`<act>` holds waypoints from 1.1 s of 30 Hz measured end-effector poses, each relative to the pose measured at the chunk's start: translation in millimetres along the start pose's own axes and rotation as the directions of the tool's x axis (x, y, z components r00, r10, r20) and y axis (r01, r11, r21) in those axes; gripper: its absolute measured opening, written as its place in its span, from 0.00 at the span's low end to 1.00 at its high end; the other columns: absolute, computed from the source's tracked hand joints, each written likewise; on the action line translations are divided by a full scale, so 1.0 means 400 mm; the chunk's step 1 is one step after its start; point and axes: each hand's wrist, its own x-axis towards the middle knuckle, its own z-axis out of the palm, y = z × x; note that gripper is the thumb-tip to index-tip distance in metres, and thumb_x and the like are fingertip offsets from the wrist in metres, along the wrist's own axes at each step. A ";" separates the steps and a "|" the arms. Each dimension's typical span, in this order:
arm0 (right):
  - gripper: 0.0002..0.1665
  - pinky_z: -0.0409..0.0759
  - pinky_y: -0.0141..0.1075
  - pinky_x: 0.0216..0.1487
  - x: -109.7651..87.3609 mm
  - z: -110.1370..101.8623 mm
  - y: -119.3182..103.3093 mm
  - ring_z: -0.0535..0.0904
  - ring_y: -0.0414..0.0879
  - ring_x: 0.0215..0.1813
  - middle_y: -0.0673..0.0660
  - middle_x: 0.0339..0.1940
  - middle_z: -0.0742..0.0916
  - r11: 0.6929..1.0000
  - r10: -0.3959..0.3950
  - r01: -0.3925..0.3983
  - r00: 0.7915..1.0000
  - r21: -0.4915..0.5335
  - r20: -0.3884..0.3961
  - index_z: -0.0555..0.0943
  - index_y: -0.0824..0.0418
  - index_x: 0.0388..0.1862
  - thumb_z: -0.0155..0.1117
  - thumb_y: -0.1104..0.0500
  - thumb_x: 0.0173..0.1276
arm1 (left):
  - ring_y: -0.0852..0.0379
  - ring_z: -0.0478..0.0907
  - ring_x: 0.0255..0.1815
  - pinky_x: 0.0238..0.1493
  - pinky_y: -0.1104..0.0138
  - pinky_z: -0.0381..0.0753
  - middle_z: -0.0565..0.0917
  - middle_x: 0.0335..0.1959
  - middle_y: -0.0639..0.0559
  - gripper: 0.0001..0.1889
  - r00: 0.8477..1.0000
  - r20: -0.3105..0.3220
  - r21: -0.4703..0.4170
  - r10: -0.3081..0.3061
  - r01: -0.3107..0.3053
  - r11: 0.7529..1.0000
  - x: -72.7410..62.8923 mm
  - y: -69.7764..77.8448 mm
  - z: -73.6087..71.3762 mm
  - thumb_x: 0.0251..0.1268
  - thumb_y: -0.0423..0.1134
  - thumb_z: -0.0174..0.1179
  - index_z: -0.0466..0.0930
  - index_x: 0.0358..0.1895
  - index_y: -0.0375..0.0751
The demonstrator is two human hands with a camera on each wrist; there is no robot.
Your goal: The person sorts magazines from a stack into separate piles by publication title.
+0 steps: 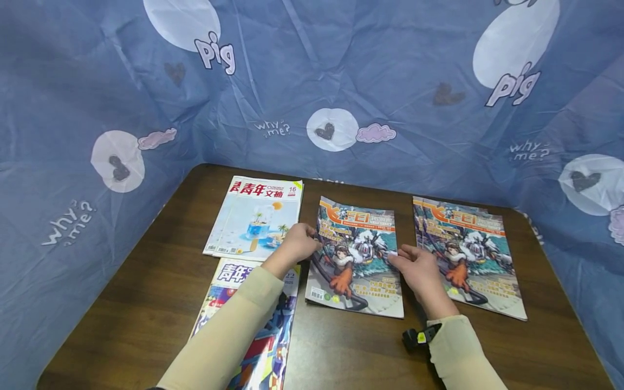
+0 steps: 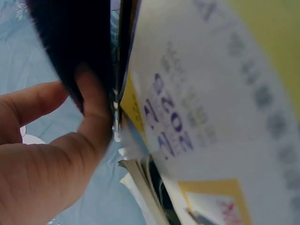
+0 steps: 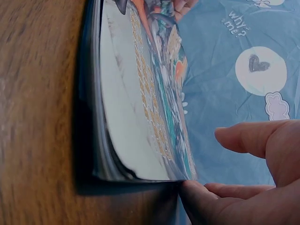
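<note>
In the head view, a comic-style magazine [image 1: 361, 260] with an orange title lies between my hands. My left hand [image 1: 298, 242] is at its left edge. The left wrist view shows thumb and finger on either side of a dark magazine edge [image 2: 70, 42], pinching it. My right hand [image 1: 420, 269] is at the opposite edge. In the right wrist view, its thumb tip meets the magazine's edge [image 3: 140, 179], while the index finger [image 3: 241, 139] extends apart from it.
Matching magazines [image 1: 470, 260] overlap at the right. White-covered magazines [image 1: 258, 208] lie at the back left, with a colourful purple-titled magazine [image 1: 265, 346] in front, partly under my left sleeve. Blue printed cloth [image 1: 292, 70] surrounds the brown table [image 1: 122, 314] at the back and sides.
</note>
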 end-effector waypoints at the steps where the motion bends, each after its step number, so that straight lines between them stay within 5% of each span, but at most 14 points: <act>1: 0.40 0.72 0.51 0.67 0.000 0.000 0.001 0.71 0.62 0.69 0.72 0.68 0.75 1.000 -0.003 0.003 1.000 0.001 -0.002 0.64 0.75 0.74 0.66 0.56 0.72 | 0.45 0.80 0.43 0.39 0.60 0.85 0.80 0.48 0.36 0.19 1.000 0.003 -0.022 0.001 -0.001 1.000 0.000 0.000 0.001 0.59 0.26 0.69 0.78 0.52 0.25; 7: 0.39 0.72 0.51 0.67 0.001 -0.003 0.007 0.71 0.62 0.69 0.72 0.68 0.75 1.000 -0.023 0.023 1.000 0.009 -0.007 0.65 0.75 0.74 0.66 0.57 0.72 | 0.49 0.81 0.33 0.30 0.63 0.84 0.81 0.40 0.38 0.18 1.000 0.027 -0.103 -0.009 0.012 0.995 0.000 -0.002 0.006 0.58 0.22 0.66 0.79 0.52 0.22; 17: 0.40 0.72 0.51 0.66 0.001 -0.006 0.011 0.72 0.62 0.69 0.72 0.68 0.76 1.000 -0.024 0.024 1.000 0.011 -0.002 0.65 0.75 0.74 0.67 0.56 0.72 | 0.46 0.83 0.34 0.28 0.58 0.87 0.79 0.47 0.36 0.19 0.996 0.064 -0.241 -0.059 0.073 0.968 -0.005 -0.003 0.006 0.63 0.20 0.61 0.77 0.58 0.25; 33: 0.43 0.72 0.53 0.66 -0.004 -0.029 0.012 0.68 0.63 0.71 0.72 0.71 0.72 1.000 -0.002 0.002 0.999 0.014 0.033 0.61 0.71 0.77 0.67 0.53 0.73 | 0.53 0.83 0.28 0.31 0.62 0.85 0.84 0.39 0.41 0.25 0.982 0.174 -0.490 -0.075 0.152 0.858 -0.014 -0.010 -0.010 0.67 0.23 0.59 0.73 0.67 0.33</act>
